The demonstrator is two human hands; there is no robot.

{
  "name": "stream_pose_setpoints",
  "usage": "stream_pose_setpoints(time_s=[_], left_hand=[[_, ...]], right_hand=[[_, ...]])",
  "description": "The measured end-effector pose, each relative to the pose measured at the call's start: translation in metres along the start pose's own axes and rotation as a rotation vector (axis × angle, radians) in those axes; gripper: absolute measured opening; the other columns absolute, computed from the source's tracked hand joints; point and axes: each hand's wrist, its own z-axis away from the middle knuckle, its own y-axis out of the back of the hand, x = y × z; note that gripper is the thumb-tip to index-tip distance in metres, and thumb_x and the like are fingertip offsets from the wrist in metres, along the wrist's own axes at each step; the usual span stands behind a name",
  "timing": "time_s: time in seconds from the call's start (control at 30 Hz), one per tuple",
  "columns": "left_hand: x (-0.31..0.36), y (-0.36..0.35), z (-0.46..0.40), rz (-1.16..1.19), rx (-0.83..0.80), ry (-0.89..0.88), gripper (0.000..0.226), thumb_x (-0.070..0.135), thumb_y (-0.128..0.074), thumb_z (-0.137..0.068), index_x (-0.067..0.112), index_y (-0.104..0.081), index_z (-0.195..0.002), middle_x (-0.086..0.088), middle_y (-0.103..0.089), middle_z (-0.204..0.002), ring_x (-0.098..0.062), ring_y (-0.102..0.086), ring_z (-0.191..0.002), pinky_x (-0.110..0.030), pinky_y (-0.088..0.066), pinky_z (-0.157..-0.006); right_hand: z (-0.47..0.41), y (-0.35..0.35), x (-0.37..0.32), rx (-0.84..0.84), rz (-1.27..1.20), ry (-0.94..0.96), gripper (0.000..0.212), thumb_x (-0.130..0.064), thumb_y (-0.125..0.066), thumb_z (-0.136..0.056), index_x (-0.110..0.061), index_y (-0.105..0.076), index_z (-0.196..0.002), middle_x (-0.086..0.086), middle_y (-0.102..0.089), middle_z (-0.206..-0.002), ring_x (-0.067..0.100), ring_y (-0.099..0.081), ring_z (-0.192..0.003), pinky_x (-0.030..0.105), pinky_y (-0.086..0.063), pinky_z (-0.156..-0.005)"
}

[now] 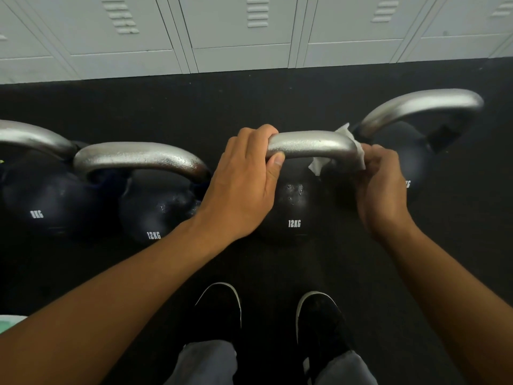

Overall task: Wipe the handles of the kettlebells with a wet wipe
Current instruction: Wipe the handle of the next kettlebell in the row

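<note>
Wiping looks partway done: the white wet wipe wraps the right bend of the silver curved handle on the black 12KG kettlebell at frame centre. I cannot tell which handles are already wiped. The left hand is curled round that handle's left end, steadying it; the right hand pinches the wipe against the metal

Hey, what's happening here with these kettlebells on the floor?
A person is cleaning kettlebell handles. Their left hand grips the left end of the silver handle of a 12KG kettlebell, steadying it, while their right hand holds a white wet wipe wrapped around the handle's right bend. Three more kettlebells stand in the same row on the black floor, in front of grey lockers.
</note>
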Motion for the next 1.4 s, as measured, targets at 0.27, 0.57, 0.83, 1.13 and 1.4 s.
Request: stream_pose_setpoints(time_s=[0.27, 0.57, 0.83, 1.13, 1.4], left_hand=[[-0.001, -0.003, 0.000, 0.010, 0.018, -0.002, 0.041, 0.038, -0.036, -0.105, 0.013, -0.051, -0.134, -0.003, -0.050, -0.115, -0.014, -0.046, -0.098, -0.029, -0.040, -0.083], [-0.001, -0.004, 0.000, 0.011, 0.036, -0.004, 0.041, 0.038, -0.036, -0.105, 0.012, -0.051, -0.133, -0.003, -0.049, -0.115, -0.014, -0.045, -0.097, -0.026, -0.037, -0.083], [-0.001, -0.007, 0.000, -0.001, 0.058, -0.008, 0.038, 0.036, -0.037, -0.106, 0.012, -0.052, -0.132, -0.002, -0.049, -0.114, -0.014, -0.044, -0.097, -0.024, -0.035, -0.081], [-0.003, -0.008, 0.000, -0.006, 0.065, -0.021, 0.039, 0.035, -0.037, -0.106, 0.011, -0.052, -0.133, -0.004, -0.049, -0.115, -0.012, -0.043, -0.096, -0.023, -0.034, -0.080], [-0.001, -0.012, 0.001, -0.008, 0.093, -0.014, 0.041, 0.034, -0.037, -0.106, 0.008, -0.052, -0.134, -0.008, -0.051, -0.116, -0.016, -0.045, -0.097, -0.028, -0.039, -0.080]], right_hand=[[0.015, -0.014, -0.009, 0.171, -0.236, 0.142, 0.053, -0.011, -0.042, -0.101, -0.025, -0.075, -0.062, -0.007, -0.068, -0.074, 0.011, -0.063, -0.083, 0.027, -0.048, -0.081], [0.001, -0.024, -0.007, 0.228, 0.289, 0.265, 0.028, -0.026, -0.049, -0.104, -0.029, -0.076, -0.110, -0.004, -0.071, -0.114, 0.010, -0.067, -0.105, 0.039, -0.055, -0.093], [-0.005, -0.039, -0.003, 0.184, 0.318, 0.272, 0.033, -0.022, -0.037, -0.103, -0.007, -0.061, -0.085, -0.007, -0.055, -0.078, 0.004, -0.050, -0.075, 0.028, -0.043, -0.071], [-0.017, -0.040, 0.001, 0.276, 0.175, 0.168, 0.028, -0.027, -0.041, -0.095, -0.009, -0.054, -0.077, 0.005, -0.047, -0.072, 0.013, -0.045, -0.068, 0.029, -0.039, -0.064], [-0.007, -0.042, 0.029, 0.339, 0.076, 0.077, 0.039, -0.036, -0.029, -0.107, -0.030, -0.063, -0.089, -0.005, -0.069, -0.086, 0.006, -0.061, -0.082, 0.022, -0.050, -0.076]])
